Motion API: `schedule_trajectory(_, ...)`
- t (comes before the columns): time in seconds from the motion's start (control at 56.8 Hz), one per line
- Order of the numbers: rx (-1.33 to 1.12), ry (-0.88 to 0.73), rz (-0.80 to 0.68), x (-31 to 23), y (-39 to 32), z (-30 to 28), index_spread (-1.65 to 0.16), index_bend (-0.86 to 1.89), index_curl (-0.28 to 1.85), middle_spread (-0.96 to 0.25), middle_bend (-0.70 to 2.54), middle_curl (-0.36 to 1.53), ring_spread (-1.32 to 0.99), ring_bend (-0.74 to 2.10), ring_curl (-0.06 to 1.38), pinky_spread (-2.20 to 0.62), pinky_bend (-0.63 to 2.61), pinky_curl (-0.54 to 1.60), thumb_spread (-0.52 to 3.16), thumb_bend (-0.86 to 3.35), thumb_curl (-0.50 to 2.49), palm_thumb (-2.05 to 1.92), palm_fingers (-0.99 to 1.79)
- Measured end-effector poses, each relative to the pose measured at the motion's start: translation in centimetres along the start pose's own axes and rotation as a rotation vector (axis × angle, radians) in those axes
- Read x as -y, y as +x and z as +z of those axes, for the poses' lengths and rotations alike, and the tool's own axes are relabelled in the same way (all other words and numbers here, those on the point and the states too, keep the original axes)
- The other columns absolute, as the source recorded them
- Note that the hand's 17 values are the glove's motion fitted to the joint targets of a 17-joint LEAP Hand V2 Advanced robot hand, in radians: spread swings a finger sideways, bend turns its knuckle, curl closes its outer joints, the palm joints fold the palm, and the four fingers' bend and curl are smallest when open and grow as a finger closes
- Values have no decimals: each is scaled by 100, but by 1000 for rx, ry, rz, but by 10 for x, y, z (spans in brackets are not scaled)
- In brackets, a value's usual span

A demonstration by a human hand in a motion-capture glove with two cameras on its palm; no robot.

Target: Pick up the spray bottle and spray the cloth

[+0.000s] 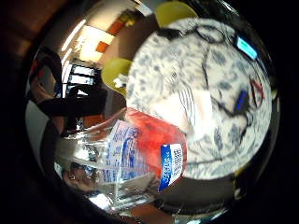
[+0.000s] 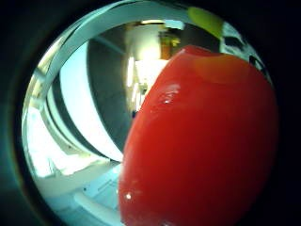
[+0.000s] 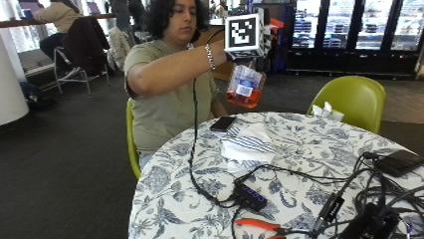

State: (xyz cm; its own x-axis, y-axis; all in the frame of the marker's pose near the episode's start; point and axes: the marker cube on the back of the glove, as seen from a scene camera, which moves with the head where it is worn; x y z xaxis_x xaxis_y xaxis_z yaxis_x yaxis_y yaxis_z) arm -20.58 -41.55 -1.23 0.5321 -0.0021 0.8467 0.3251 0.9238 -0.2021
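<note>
In the outside view my gloved right hand (image 3: 230,56) holds a spray bottle (image 3: 244,87) high above the far side of the table, fingers mostly hidden behind the glove's gear. The bottle is clear with a white and blue label and red liquid in its lower part; it hangs tilted. The bottle (image 1: 140,154) fills the near part of the little finger side palm view, and its red liquid (image 2: 202,141) fills the thumb side view. A white cloth (image 3: 248,144) with blue stripes lies crumpled on the floral tablecloth (image 3: 311,144), below and in front of the bottle. The cloth (image 1: 187,107) also shows beyond the bottle.
A black phone (image 3: 223,123) lies beside the cloth at the table's far edge. A black hub (image 3: 250,195), tangled cables (image 3: 344,194), orange-handled pliers (image 3: 262,225) and a black device (image 3: 397,162) occupy the near and right side. A green chair (image 3: 351,99) stands behind the table.
</note>
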Motion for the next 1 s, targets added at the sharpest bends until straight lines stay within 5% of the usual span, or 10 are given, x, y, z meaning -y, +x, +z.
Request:
schedule_trajectory(0.299, 259, 48, -303, 28, -13, 65, -23, 19, 63, -14, 53, 59, -17, 63, 49, -20, 47, 44, 50, -2, 85, 102, 130)
schedule_trajectory(0.581, 170, 117, -282, 71, 39, 162, -24, 20, 63, -15, 53, 58, -17, 63, 49, -21, 46, 43, 48, -3, 86, 102, 131)
schedule_trajectory(0.651, 161, 19, -262, 67, 58, 184, -24, 20, 64, -15, 53, 58, -17, 63, 49, -21, 46, 43, 47, -3, 86, 102, 131)
schedule_trajectory(1.003, 108, 80, -262, 87, 111, 224, -24, 20, 64, -15, 53, 58, -17, 64, 49, -22, 47, 43, 45, -2, 86, 101, 132)
